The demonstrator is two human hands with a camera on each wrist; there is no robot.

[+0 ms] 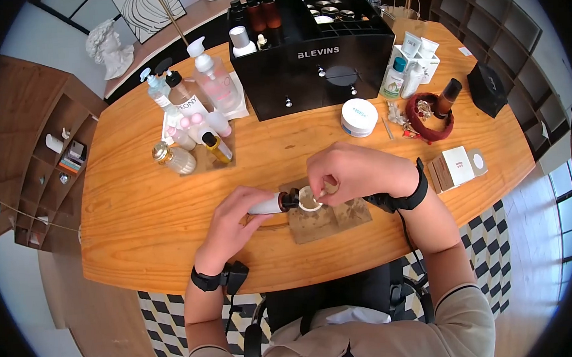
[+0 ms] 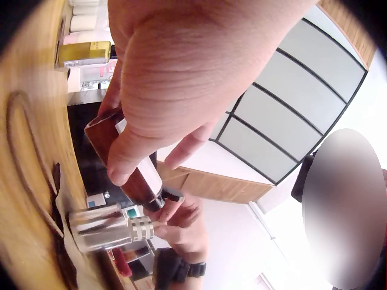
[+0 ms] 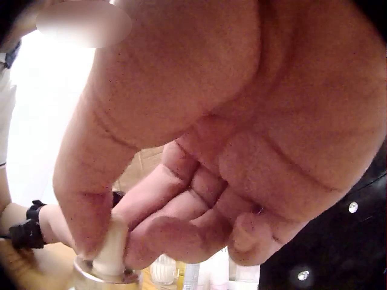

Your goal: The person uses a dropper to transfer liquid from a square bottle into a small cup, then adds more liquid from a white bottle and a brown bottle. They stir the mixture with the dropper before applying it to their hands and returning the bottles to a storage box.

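Observation:
My left hand (image 1: pixel 236 217) grips a brown pump bottle (image 2: pixel 143 186) with a white label, laid nearly level. Its black pump head (image 1: pixel 291 199) points to the right, beside the rim of a small clear jar (image 2: pixel 100 228). That jar stands upright and has a ribbed neck. From the right, my right hand (image 1: pixel 351 171) is bent down over the jar's mouth. Its thumb and fingers pinch a cream-coloured, rounded piece (image 3: pixel 112 248) at the rim; I cannot tell what it is. A stained brown mat (image 1: pixel 302 233) lies beneath.
Pump bottles (image 1: pixel 215 84) and small bottles crowd the back left. Behind the hands sits a black organizer box (image 1: pixel 312 72), with a white round tub (image 1: pixel 359 117) before it. A dark red ring (image 1: pixel 430 132) and a small white carton (image 1: pixel 457 167) are at right.

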